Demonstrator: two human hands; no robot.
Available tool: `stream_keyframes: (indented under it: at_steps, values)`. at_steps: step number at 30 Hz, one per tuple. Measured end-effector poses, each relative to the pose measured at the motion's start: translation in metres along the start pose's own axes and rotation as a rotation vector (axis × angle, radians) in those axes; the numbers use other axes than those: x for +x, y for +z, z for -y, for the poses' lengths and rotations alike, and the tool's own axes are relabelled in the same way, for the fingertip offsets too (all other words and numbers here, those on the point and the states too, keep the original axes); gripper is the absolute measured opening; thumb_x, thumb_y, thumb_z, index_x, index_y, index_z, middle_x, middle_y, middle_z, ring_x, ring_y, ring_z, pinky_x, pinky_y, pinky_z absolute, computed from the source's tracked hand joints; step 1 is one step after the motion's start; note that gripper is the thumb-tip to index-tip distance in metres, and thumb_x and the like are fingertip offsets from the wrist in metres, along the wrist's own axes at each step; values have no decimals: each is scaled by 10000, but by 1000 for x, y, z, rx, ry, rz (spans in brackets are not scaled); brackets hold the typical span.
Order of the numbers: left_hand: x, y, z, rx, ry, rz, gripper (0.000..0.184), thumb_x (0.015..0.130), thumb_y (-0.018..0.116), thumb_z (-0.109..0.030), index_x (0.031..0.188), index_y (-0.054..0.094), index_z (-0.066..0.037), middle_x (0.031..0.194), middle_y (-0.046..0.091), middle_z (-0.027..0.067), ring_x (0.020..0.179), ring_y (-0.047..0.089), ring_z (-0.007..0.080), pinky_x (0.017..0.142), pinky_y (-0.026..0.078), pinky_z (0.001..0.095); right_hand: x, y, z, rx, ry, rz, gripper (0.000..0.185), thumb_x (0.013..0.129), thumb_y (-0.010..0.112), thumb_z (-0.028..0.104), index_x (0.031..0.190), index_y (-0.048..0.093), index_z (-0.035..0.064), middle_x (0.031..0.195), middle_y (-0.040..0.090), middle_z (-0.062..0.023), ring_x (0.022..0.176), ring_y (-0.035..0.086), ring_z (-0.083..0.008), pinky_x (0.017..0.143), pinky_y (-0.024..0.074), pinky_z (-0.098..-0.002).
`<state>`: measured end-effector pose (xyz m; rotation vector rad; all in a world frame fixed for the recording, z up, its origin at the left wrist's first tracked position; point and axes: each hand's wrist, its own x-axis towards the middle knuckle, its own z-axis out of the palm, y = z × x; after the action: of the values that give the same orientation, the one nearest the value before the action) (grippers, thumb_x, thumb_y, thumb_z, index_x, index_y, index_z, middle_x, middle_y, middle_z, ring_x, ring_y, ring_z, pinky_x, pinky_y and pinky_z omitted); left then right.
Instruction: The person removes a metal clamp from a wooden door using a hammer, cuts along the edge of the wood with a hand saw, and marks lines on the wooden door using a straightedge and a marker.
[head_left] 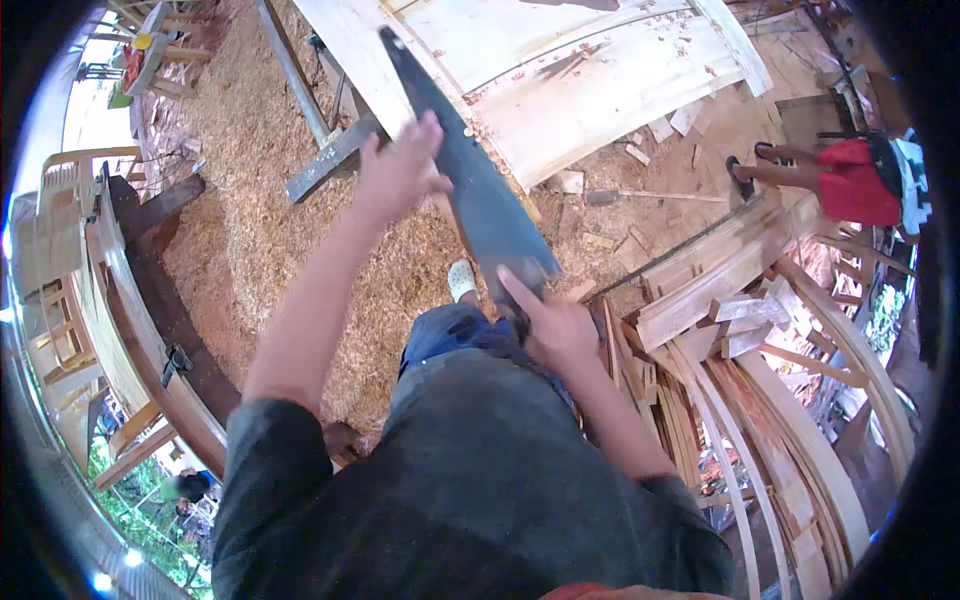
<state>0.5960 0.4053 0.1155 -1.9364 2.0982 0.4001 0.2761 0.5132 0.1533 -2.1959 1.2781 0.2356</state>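
Saw in the right hand, left hand spread

The right hand (565,335) grips the handsaw (480,190) at its handle end, 1 finger pointing along it. The blade slants away, its tip over the pale wooden panel (560,90). The left hand (400,175) is beside the blade, fingers wide — contact unclear. Wood shavings (240,240) cover the ground — 1 white clog (461,280) shows.

can't resolve left hand (400,172) sharply, motion-blurred, or pick out teeth on saw (485,195). can't see full grip behind right hand (562,328). lose pale panel (570,105) past top edge, and head of person in red shorts (858,184) at dark rim.
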Motion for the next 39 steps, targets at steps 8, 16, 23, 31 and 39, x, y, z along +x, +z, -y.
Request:
stream_keyframes:
  at_steps: [8,16,23,31,39]
  values:
    - [-35,10,-7,-269,-89,-195,846,979,611,-510,1631,271,-92,1720,222,85,1576,239,283,1249,213,540,-5,0,-22,121,-132,14,818,862,673,166,1569,379,456,738,638,-170,680,686,-373,699,560,-491]
    - [-39,12,-21,-314,-406,-385,783,1039,504,-518,1622,263,-55,1685,272,179,1561,270,306,1244,228,502,32,-107,-28,496,-337,-283,884,806,758,149,1602,378,205,1103,702,-206,861,724,-358,746,567,-448]
    - [25,0,-76,-258,-373,-329,716,1072,377,-554,1643,246,-142,1655,361,139,1552,304,267,1251,145,529,27,-180,-114,468,-181,-541,921,762,670,-15,1614,341,103,1197,698,-215,881,718,-301,755,563,-348]
    - [15,2,-102,-368,-281,-316,812,1025,443,-612,1637,245,-116,1613,417,175,1550,304,273,1254,147,528,7,-175,-140,535,-184,-554,900,783,655,6,1612,306,43,1219,674,-175,783,633,-179,690,531,-298]
    - [-14,-12,-152,-275,-292,-212,922,960,502,-668,1617,272,-64,1606,422,151,1557,277,285,1231,171,563,15,-178,-132,447,-377,-569,873,766,661,16,1588,370,47,1316,662,-193,895,706,-232,754,561,-317]
